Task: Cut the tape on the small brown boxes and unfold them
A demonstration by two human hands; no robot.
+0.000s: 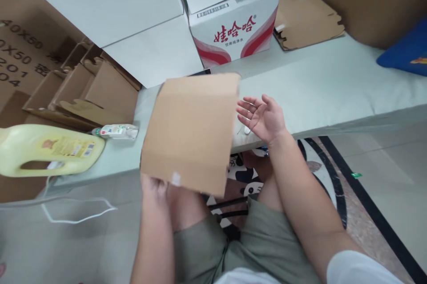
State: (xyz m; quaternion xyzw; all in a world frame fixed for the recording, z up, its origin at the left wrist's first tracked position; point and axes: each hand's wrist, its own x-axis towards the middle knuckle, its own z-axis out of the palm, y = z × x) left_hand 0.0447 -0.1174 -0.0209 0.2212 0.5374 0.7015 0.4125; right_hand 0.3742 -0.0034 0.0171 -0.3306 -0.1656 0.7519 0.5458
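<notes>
A brown cardboard piece, roughly square, is tilted up in front of me over the bench edge. My left hand grips its lower left corner; most of those fingers are hidden behind the board. A small whitish patch shows near the board's bottom edge. Just right of the board, my right hand is raised with the palm showing and the fingers spread, holding nothing. Below that hand a small white item lies at the bench edge, too small to name.
Folded cardboard boxes, a clear bottle and a large yellow jug stand left. White boxes and a red-and-white carton line the back. Flattened cardboard and a blue item lie right on the pale-covered bench.
</notes>
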